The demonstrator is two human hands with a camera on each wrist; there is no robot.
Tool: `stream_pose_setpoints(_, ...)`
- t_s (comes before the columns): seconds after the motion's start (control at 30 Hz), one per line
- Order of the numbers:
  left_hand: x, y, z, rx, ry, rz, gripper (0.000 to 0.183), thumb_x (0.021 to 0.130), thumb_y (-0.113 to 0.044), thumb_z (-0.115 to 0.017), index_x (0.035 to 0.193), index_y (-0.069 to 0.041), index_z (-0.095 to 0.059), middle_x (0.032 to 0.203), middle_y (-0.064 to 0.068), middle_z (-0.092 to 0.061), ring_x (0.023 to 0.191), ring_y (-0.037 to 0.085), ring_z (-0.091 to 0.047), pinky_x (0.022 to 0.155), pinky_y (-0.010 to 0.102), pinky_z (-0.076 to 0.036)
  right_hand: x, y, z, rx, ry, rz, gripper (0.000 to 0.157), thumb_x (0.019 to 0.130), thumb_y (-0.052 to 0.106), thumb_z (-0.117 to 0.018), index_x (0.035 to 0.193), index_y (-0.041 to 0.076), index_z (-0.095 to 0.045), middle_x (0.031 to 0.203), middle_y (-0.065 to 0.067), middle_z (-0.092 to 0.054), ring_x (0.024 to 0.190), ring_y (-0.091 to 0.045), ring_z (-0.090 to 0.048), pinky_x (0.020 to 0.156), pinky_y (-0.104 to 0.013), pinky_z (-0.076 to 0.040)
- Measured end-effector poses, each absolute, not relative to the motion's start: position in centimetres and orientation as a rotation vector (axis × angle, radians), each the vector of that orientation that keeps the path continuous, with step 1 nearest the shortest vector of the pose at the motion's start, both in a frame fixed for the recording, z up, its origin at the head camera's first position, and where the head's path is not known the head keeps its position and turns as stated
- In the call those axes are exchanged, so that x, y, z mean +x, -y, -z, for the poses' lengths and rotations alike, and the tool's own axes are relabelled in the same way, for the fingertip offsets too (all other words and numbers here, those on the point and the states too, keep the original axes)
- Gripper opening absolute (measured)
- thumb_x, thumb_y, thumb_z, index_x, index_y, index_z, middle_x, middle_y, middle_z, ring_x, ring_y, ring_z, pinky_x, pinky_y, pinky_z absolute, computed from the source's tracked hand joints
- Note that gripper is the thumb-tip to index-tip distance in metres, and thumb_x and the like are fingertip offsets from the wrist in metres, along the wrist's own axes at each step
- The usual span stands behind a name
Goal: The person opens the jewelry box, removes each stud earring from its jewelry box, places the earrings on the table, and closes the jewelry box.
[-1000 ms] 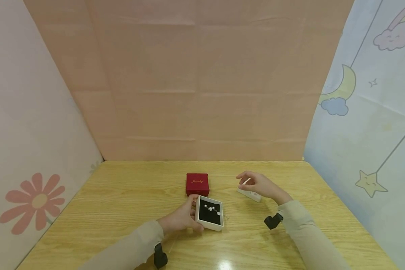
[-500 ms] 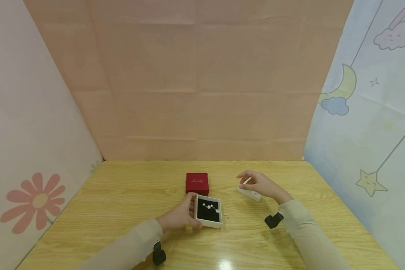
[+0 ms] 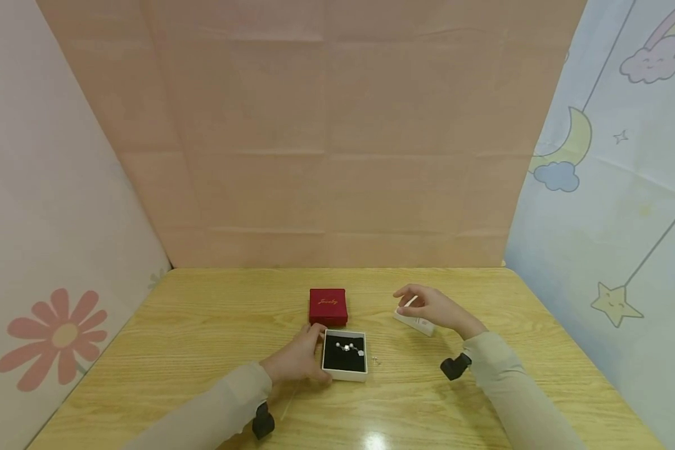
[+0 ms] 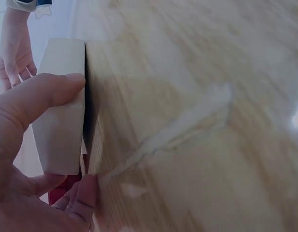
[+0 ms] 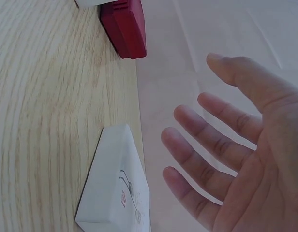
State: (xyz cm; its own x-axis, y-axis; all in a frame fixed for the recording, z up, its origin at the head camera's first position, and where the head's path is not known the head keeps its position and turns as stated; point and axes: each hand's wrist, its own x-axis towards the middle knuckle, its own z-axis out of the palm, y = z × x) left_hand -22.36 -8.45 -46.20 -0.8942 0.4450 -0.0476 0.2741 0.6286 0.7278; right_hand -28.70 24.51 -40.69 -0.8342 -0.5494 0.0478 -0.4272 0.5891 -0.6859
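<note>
Left hand: gripping the open white box by its left side, with thumb against the near wall; perhaps already resting on the table, impossible to tell surely.
Right hand: holding nothing, with fingers loosely bent, hovering over the printed white box without touching it.
Beaded jewellery: lying on the black cushion inside the open white box; could slide if tilted by an uneven grip.
Small loose trinket: lying just right of the open white box; could be swept away or pinned by a rightward push.
Red box: standing just behind; could be bumped by a forward push.
</note>
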Motion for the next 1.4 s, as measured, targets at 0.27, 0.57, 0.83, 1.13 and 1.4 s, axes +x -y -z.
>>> stream_pose_setpoints(0.27,-22.1,8.2,46.0,0.509,-2.680,-1.024,0.090,0.056,-0.027,-0.094,0.127,-0.007,-0.043,0.128,0.022,-0.041,0.118,0.038,-0.044,0.097,0.059,-0.043,-28.9,-24.5,41.0,-0.819,-2.628,1.090,0.039,0.094,0.028,-0.063,0.128,0.009,-0.056,0.108,-0.009,-0.063,0.093,-0.031,-0.065,0.077,-0.031,-0.052)
stream_pose_setpoints(0.57,-22.0,8.0,45.7,0.492,-2.675,-1.009,0.091,0.056,-0.028,-0.094,0.127,-0.006,-0.043,0.125,0.017,-0.043,0.113,0.033,-0.045,0.095,0.054,-0.046,-28.7,-24.5,41.1,-0.778,-2.625,1.111,0.038,0.095,0.022,-0.063,0.129,0.006,-0.055,0.109,-0.012,-0.062,0.093,-0.035,-0.064,0.076,-0.044,-0.052)
stream_pose_setpoints(0.83,-21.9,7.9,45.6,0.475,-2.666,-1.008,0.091,0.056,-0.028,-0.094,0.128,-0.006,-0.043,0.125,0.017,-0.043,0.114,0.033,-0.044,0.096,0.055,-0.045,-28.6,-24.7,41.0,-0.764,-2.608,1.120,0.041,0.094,0.026,-0.064,0.129,0.007,-0.055,0.109,-0.009,-0.062,0.091,-0.033,-0.064,0.064,-0.044,-0.051)
stream_pose_setpoints(1.13,-21.9,7.7,45.6,0.484,-2.668,-1.013,0.089,0.056,-0.028,-0.094,0.127,-0.006,-0.043,0.123,0.015,-0.043,0.112,0.031,-0.045,0.095,0.053,-0.045,-28.6,-24.7,40.9,-0.788,-2.621,1.097,0.040,0.093,0.029,-0.064,0.127,0.010,-0.056,0.109,-0.008,-0.063,0.093,-0.028,-0.065,0.071,-0.040,-0.052)
stream_pose_setpoints(1.4,-21.8,7.7,45.6,0.465,-2.666,-1.013,0.091,0.056,-0.028,-0.094,0.128,-0.005,-0.043,0.125,0.017,-0.044,0.114,0.032,-0.045,0.097,0.055,-0.045,-28.2,-23.0,41.1,-0.877,-2.666,1.054,0.040,0.093,0.029,-0.064,0.125,0.006,-0.058,0.115,-0.013,-0.062,0.099,-0.025,-0.062,0.085,-0.040,-0.052)
